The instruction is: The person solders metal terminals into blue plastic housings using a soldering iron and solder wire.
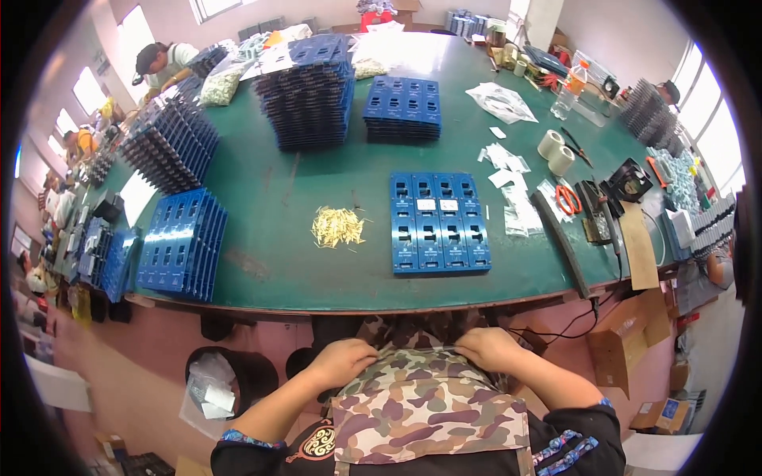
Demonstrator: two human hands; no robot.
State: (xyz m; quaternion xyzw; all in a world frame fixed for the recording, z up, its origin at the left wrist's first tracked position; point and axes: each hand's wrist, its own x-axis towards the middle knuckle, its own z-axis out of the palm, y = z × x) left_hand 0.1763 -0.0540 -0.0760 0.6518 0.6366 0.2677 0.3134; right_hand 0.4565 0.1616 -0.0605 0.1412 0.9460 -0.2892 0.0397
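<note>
Both of my hands are below the table's front edge, at the camouflage apron (429,412) over my lap. My left hand (346,362) is closed on the apron cloth at its left side, the fingertips partly hidden in the fabric. At the right side, my right hand (487,349) grips the same cloth with curled fingers. On the table ahead lies a blue circuit board panel (440,246) with rows of dark cut-outs and two small white pieces on it. Left of it is a loose pile of small yellow-gold pins (338,228). Neither hand touches these.
Tall stacks of blue panels (305,99) stand at the back, with more panels (178,246) at the left. To the right are orange-handled scissors (567,200), tape rolls (561,159), a dark bar (559,246) and a bottle (570,91). A black bin (252,373) stands on the floor.
</note>
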